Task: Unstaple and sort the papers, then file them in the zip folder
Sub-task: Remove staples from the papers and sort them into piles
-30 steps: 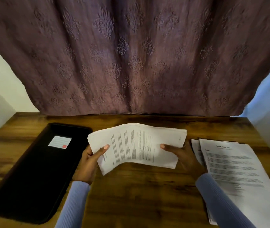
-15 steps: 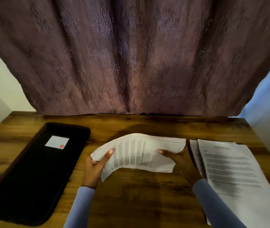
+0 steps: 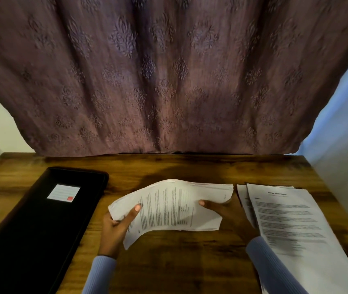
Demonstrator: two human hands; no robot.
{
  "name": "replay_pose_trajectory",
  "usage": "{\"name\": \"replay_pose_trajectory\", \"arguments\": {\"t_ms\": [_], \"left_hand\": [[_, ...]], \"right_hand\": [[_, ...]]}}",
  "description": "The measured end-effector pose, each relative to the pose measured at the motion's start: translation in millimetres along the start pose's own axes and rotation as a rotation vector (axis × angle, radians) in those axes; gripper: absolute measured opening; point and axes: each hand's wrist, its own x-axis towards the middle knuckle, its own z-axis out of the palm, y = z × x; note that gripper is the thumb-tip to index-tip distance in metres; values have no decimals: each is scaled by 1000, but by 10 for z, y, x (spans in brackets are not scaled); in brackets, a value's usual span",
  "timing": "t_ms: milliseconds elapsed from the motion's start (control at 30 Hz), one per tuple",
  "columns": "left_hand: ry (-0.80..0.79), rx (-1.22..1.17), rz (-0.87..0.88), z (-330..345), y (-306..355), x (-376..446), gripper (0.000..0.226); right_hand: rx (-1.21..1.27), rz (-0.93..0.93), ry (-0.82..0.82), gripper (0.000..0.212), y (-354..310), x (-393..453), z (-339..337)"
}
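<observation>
A wooden tabletop (image 3: 169, 262) stood against a purple patterned curtain (image 3: 169, 71) that hung down to its far edge. On its left side lay one black zip folder (image 3: 37, 225), flat and closed, with a small white label (image 3: 63, 193) bearing a red mark on its cover. On the right side lay one loose pile of printed papers (image 3: 296, 230), its sheets slightly fanned so that a second page edge showed at the left; how many sheets it held could not be told.

Between the folder and that pile, one bundle of printed pages (image 3: 173, 206) was held above the tabletop, bowed upward along its middle. The left hand (image 3: 116, 228) gripped its left end, thumb pressed on the top page and fingers curled underneath. The right hand (image 3: 228, 213) gripped its right end the same way, thumb on top, and sat just beside the lying pile, partly covering that pile's left edge. Both wrists wore light blue sleeves (image 3: 274, 270). Nothing lay between the bundle and the folder.
</observation>
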Motion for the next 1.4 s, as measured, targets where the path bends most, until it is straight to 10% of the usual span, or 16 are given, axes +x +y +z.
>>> {"name": "replay_pose_trajectory", "arguments": {"t_ms": [167, 567, 1000, 1400], "left_hand": [[14, -17, -3, 5, -34, -14, 27], [70, 20, -77, -12, -103, 46, 21], [108, 24, -91, -134, -68, 199, 32], [-37, 2, -151, -283, -30, 339, 13]], "right_hand": [[-1, -13, 31, 80, 20, -21, -19], [57, -52, 43, 22, -145, -31, -78], [-242, -244, 41, 8, -615, 228, -215], [-316, -46, 150, 12, -566, 433, -245]]}}
